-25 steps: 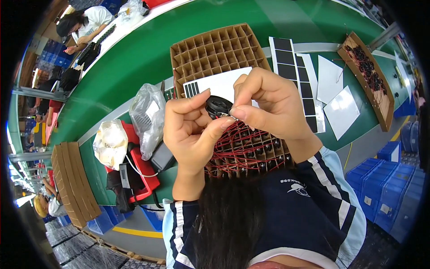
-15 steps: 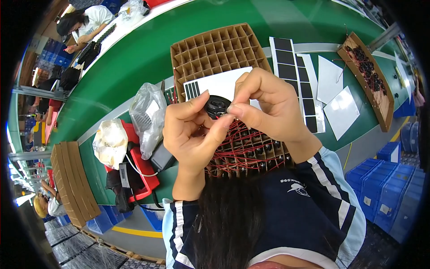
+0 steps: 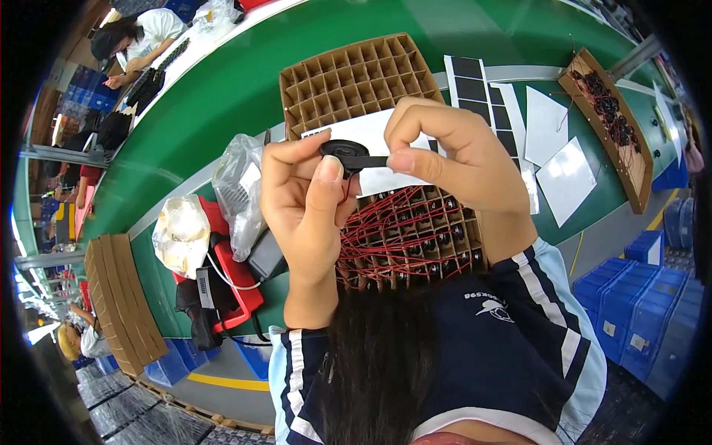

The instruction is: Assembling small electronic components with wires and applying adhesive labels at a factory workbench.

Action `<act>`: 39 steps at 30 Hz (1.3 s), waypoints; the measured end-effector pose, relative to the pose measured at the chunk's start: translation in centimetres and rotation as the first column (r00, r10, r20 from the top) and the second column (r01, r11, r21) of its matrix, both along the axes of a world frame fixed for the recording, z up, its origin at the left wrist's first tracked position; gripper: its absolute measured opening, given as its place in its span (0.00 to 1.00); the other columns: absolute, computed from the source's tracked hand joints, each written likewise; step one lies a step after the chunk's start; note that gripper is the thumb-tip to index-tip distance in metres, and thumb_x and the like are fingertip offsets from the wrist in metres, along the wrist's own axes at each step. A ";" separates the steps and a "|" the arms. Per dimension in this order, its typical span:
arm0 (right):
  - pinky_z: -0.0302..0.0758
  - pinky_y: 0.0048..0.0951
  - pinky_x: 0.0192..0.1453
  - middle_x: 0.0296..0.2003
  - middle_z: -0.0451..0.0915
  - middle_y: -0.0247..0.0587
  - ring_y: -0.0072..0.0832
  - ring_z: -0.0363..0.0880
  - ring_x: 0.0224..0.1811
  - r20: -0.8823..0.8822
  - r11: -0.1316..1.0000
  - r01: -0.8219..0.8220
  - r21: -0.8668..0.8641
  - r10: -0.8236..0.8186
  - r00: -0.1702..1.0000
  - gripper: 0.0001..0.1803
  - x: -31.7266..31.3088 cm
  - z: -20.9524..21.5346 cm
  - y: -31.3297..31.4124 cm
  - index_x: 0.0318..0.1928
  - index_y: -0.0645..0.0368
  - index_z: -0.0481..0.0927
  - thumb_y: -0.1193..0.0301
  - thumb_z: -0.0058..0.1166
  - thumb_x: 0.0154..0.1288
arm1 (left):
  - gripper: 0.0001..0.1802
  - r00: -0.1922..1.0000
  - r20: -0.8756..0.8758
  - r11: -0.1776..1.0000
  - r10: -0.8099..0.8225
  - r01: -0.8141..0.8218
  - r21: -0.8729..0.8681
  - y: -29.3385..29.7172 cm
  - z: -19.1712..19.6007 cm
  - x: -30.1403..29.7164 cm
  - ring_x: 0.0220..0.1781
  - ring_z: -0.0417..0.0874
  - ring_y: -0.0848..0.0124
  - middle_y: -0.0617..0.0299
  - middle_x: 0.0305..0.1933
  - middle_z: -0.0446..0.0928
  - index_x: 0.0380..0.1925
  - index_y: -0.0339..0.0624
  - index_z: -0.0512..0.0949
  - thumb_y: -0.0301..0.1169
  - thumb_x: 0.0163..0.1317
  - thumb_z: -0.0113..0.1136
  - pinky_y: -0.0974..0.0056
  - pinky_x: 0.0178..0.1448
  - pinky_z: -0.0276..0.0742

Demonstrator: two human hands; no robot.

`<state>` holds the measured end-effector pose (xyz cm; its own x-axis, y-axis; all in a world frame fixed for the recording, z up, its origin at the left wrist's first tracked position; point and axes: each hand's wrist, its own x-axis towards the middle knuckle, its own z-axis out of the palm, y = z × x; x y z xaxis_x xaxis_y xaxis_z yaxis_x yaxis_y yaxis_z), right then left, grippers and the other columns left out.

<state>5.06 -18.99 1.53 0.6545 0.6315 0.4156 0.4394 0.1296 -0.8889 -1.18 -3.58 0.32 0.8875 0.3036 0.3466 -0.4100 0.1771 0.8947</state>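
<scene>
My left hand (image 3: 300, 211) is closed round a small round black speaker (image 3: 340, 147) with a red wire hanging below it. My right hand (image 3: 463, 156) pinches one end of a short black strip (image 3: 368, 162) between thumb and finger. The strip's other end meets the speaker's edge beside my left thumb. Beneath the hands lies a white sheet (image 3: 371, 124) with black stripes at its left end. Nearer to me, a divided cardboard tray (image 3: 475, 245) holds several black round parts with tangled red wires.
A second divided cardboard tray (image 3: 356, 78) lies beyond the hands. Sheets with black rectangles (image 3: 469, 93) and white papers (image 3: 567, 182) are at right, before a long box of wired parts (image 3: 608, 111). Left are a plastic bag (image 3: 237, 185), a red bin (image 3: 241, 297) and stacked cardboard (image 3: 122, 304).
The fingertips of my two hands have moved apart. The black strip now shows stretched between the speaker and my right fingers. The speaker has shifted slightly left and up, and is tilted.
</scene>
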 end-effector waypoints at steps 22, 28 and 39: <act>0.62 0.27 0.39 0.27 0.76 0.35 0.27 0.72 0.31 0.593 0.923 0.385 0.027 -0.325 0.737 0.14 -0.8 0.0 0.9 0.34 0.59 0.79 0.69 0.62 0.42 | 0.11 0.950 -0.021 0.937 -0.312 0.304 -0.174 -0.1 0.1 0.1 0.19 0.75 0.69 0.51 0.25 0.73 0.41 0.37 0.59 0.30 0.63 0.44 0.70 0.24 0.70; 0.63 0.28 0.39 0.29 0.75 0.35 0.27 0.71 0.32 0.441 0.870 0.490 0.063 -0.465 0.768 0.12 -1.2 -0.2 1.8 0.31 0.58 0.78 0.69 0.62 0.43 | 0.15 0.990 0.018 0.981 -0.138 0.139 -0.138 -0.1 -0.6 0.0 0.17 0.71 0.74 0.54 0.25 0.72 0.40 0.40 0.56 0.25 0.59 0.51 0.75 0.20 0.65; 0.62 0.23 0.35 0.26 0.68 0.35 0.24 0.67 0.29 0.237 0.983 0.185 0.013 -0.183 0.954 0.07 -0.5 -0.1 0.3 0.25 0.62 0.76 0.71 0.58 0.49 | 0.11 0.999 0.037 0.998 -0.023 0.025 -0.057 -0.2 -0.9 0.9 0.14 0.69 0.76 0.52 0.25 0.73 0.33 0.39 0.59 0.26 0.59 0.51 0.75 0.16 0.62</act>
